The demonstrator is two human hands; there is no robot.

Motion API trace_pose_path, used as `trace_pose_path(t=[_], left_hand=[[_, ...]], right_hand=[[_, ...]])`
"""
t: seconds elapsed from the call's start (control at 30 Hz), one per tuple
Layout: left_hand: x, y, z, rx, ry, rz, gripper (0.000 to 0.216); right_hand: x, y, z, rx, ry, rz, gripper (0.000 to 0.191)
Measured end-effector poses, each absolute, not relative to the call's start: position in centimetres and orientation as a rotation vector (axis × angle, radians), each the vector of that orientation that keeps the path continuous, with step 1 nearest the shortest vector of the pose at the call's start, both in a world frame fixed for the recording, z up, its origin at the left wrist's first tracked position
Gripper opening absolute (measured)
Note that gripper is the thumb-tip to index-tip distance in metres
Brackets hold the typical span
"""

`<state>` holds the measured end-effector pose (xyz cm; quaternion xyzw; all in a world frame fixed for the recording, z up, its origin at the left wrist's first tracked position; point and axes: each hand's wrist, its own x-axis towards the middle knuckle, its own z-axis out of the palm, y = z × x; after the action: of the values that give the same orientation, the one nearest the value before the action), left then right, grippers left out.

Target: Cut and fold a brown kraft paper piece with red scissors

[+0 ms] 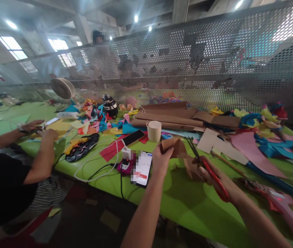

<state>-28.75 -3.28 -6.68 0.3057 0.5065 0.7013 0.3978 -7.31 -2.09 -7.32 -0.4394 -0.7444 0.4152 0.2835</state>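
Observation:
A piece of brown paper is pinched between the thumb and fingers of my left hand. My right hand is wrapped round a pair of scissors with red handles, their blades pointing up and away from me. The paper bends down from my left hand to a loose end close to my right fingers; whether those fingers touch it I cannot tell. Just beyond my left hand stands a pale paper roll. Under my left wrist a lit phone lies on the green table.
A pink glue gun lies at right. Left of my hands are a dark phone, a charger and white cable. Brown sheets and colored scraps cover the back. A co-worker works at left near a fan.

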Motion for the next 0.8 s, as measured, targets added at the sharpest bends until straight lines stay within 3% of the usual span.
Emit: trace_pose_path(t=[0.4, 0.8], left_hand=[[-28.0, -3.4, -7.0, 0.830, 1.369, 1.819, 0.022], [-27.7, -3.5, -7.1, 0.887, 1.378, 1.796, 0.017]], right_hand=[[-8.6, -2.7, -7.9, -1.032, -1.974, 1.153, 0.050], [-9.1, -3.2, -7.4, -1.071, -1.886, 1.290, 0.054]])
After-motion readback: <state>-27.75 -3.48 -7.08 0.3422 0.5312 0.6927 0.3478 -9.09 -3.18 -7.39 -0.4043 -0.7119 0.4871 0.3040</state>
